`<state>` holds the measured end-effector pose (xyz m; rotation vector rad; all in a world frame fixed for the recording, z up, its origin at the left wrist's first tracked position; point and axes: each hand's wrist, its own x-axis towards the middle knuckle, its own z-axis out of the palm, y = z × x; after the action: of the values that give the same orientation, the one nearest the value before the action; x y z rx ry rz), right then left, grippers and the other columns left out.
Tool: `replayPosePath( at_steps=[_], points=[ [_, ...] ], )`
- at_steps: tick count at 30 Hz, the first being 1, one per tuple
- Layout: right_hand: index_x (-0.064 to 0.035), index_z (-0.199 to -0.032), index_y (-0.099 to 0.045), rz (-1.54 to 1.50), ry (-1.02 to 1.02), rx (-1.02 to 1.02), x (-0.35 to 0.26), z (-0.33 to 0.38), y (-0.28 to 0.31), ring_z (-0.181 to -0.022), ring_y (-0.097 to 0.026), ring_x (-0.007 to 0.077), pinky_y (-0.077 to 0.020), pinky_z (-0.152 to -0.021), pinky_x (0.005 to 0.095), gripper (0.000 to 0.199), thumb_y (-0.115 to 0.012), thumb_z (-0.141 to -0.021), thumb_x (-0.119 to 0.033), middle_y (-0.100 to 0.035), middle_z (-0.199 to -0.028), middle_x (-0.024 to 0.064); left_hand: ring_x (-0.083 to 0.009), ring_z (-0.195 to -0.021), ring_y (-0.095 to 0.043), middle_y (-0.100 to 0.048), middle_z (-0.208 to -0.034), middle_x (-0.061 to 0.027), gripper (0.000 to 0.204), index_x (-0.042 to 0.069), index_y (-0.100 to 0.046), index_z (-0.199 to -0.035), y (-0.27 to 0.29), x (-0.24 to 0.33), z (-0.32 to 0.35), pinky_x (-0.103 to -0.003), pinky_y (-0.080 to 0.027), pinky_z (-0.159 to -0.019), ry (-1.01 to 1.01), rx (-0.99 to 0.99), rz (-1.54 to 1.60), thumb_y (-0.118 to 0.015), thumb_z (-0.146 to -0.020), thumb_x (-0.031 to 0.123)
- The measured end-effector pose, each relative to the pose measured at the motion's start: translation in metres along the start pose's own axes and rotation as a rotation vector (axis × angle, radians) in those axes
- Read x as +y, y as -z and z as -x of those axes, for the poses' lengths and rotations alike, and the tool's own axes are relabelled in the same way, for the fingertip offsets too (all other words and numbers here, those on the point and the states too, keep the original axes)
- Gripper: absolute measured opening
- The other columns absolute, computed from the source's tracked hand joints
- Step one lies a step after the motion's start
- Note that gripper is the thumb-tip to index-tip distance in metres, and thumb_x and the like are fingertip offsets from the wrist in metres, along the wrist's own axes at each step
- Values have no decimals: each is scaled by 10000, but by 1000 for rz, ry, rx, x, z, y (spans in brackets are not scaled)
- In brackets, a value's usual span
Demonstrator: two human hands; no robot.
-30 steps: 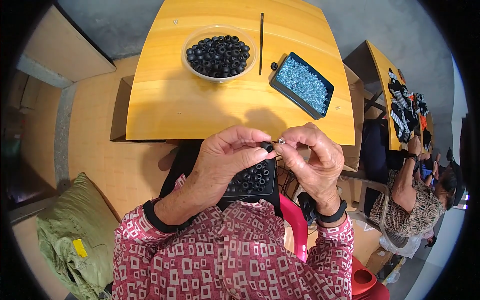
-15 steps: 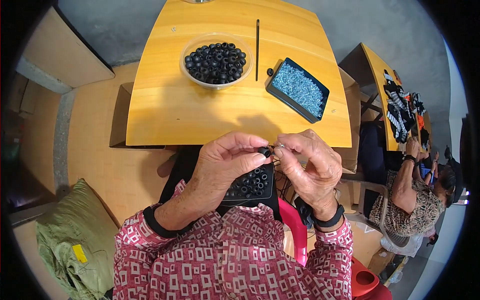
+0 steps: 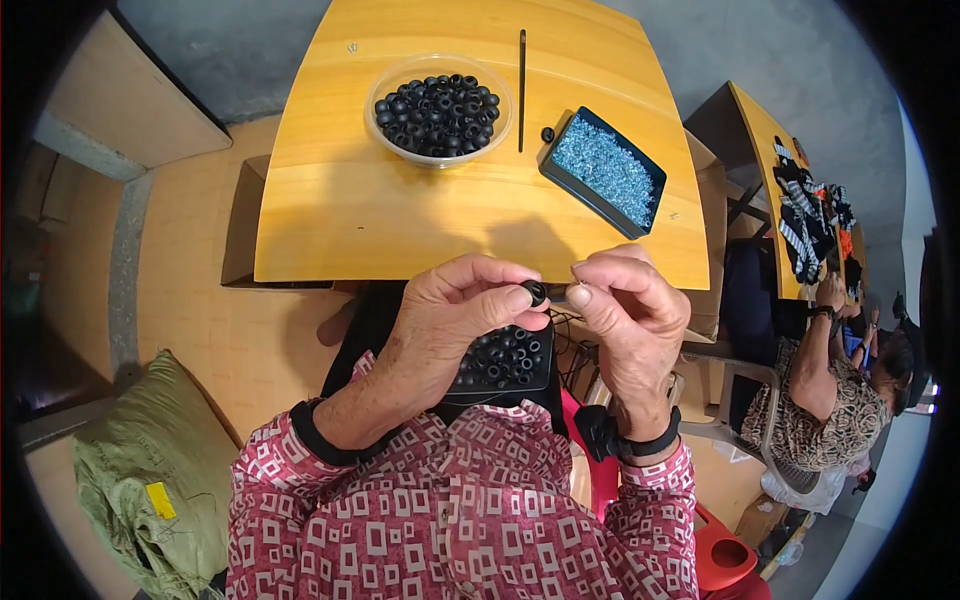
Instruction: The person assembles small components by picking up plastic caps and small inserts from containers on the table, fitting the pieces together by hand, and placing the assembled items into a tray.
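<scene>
My left hand (image 3: 440,325) pinches a small black ring-shaped part (image 3: 535,292) between thumb and forefinger, its round opening showing. Just to the right, my right hand (image 3: 635,300) is closed in a pinch, its fingertips a small gap from the black part. A tiny pale piece seems to sit between them, too small to name. Below my hands, on my lap, lies a dark tray (image 3: 545,375) of similar black parts, partly covered by my left hand. On the table are a clear round tub (image 3: 372,105) of black parts and a dark rectangular box (image 3: 590,203) of small clear bluish pieces.
A thin black rod (image 3: 522,90) and a single black part (image 3: 548,134) lie on the yellow wooden table (image 3: 330,215). A green sack (image 3: 150,450) stands at lower left. At right a person (image 3: 815,400) sits by another table (image 3: 757,125) with dark and striped items.
My right hand has drawn slightly away from the black part, widening the gap. The black part has turned a little in my left fingers. The view has shifted slightly.
</scene>
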<state>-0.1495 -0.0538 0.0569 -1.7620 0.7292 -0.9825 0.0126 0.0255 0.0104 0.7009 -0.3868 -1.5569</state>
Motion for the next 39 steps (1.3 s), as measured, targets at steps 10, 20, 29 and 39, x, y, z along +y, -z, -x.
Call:
replayPosePath(
  at_steps=[10, 20, 29, 39],
  points=[
    [40, -1013, -652, -738, -432, 53, 7, 5, 0, -803, -665, 166, -529, -748, 262, 158, -645, -869, -23, -694, -901, 134, -214, -887, -678, -673, -990, -123, 202, -2, -616, -1079, -1, -2, 3, -301, -554, -822, -35, -6, -15, -635, -886, 55],
    [26, -936, -672, -40, -103, 28, -3, 8, -8, -734, -596, 137, -474, -671, 247, 121, -693, -819, 1, -666, -840, 81, -194, -880, -676, -675, -985, -113, 183, 0, -625, -1058, -3, -3, 2, -291, -540, -824, -79, -24, -25, -633, -876, 23],
    [3, -930, -685, 560, 366, -70, -5, 6, -9, -717, -603, 222, -478, -643, 303, 209, -729, -727, 24, -653, -812, 97, -125, -851, -645, -668, -948, -74, 166, -14, -635, -1027, 0, -3, 2, -239, -524, -795, -115, 21, -143, -654, -867, 28],
    [35, -1015, -668, 615, 462, -107, -7, 11, -11, -757, -613, 238, -482, -671, 328, 302, -724, -718, 34, -647, -859, 113, -123, -850, -638, -667, -941, -72, 158, -15, -636, -1034, 5, -4, -2, -242, -519, -793, -55, -8, -29, -632, -890, 50]
  ],
)
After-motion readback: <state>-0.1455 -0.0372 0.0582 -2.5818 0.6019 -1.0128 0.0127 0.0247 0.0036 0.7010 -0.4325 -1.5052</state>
